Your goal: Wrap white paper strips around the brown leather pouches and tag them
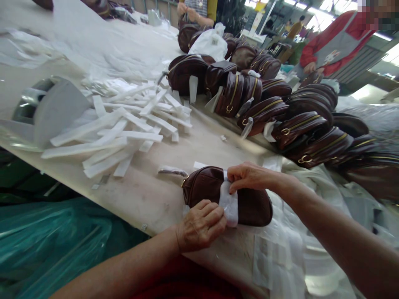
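A dark brown zip bag (254, 209) lies on the table in front of me, with a white wrapping strip (229, 203) around its middle. My right hand (249, 176) is closed in a pinch on the strip's upper end, thumb pressed against it. At the bag's near edge my left hand (202, 224) has curled fingers, their tips at the strip's lower left side. What lies under those fingertips is partly hidden. A plastic-covered zip pull (173, 170) sticks out from the bag's left end.
Loose white strips (124, 137) are heaped at the left, beside a tape dispenser (46, 110). Rows of brown bags (268, 112) stand across the table. Clear plastic sheets (280, 257) lie at the right. Two people, one in a red sleeve (338, 31), handle bags farther back.
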A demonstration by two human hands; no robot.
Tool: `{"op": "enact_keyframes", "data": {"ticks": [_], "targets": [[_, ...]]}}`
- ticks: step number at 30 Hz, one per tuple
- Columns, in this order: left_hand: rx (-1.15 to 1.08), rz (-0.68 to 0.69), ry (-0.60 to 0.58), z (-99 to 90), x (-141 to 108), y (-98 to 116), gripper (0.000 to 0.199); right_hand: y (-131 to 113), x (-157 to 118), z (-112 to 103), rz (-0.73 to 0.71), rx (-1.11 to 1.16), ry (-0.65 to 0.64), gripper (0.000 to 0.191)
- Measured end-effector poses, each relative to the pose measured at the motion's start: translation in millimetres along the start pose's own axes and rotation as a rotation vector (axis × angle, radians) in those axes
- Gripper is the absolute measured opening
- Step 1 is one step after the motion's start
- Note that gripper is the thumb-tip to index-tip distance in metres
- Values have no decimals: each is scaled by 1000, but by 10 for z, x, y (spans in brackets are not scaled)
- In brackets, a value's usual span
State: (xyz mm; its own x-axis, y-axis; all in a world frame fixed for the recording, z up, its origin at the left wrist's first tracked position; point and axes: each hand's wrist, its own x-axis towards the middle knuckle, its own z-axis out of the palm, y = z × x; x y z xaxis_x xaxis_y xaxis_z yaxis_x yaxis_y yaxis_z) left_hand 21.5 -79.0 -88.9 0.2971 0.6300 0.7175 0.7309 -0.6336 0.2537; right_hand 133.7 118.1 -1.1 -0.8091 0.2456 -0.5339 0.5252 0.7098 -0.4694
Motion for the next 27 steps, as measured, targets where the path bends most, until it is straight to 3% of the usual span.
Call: {"op": "enact_keyframes", "data": {"ticks": [2,4,6,10,13,16,22,27], "targets": [[2,8,7,5,-7,-2,10,12,-108,80,-22,-44,160,18],[0,18,2,8,-17,-3,10,-50,-277,256,-81,-146,442,16],[2,13,-3,11,-26,-2,9,-160,-463,538,-191,-251,695,19],[10,-29,18,10,-31,0,11,-342,-701,1269,-334,-476,918,31],[-9,-18,21,5,-32,9,10,-368,-716,1700,-299,-623,975,42],[-8,-27,29,13,-29,26,7,-344,-678,1908,-232,-704,988,50],[-13,-109,-13,-17,50,41,6,-352,-635,2022,-162,-880,983,46],[-54,-141,-181,-376,3,126,13,-468,-718,1973,-143,-867,1003,46]]}}
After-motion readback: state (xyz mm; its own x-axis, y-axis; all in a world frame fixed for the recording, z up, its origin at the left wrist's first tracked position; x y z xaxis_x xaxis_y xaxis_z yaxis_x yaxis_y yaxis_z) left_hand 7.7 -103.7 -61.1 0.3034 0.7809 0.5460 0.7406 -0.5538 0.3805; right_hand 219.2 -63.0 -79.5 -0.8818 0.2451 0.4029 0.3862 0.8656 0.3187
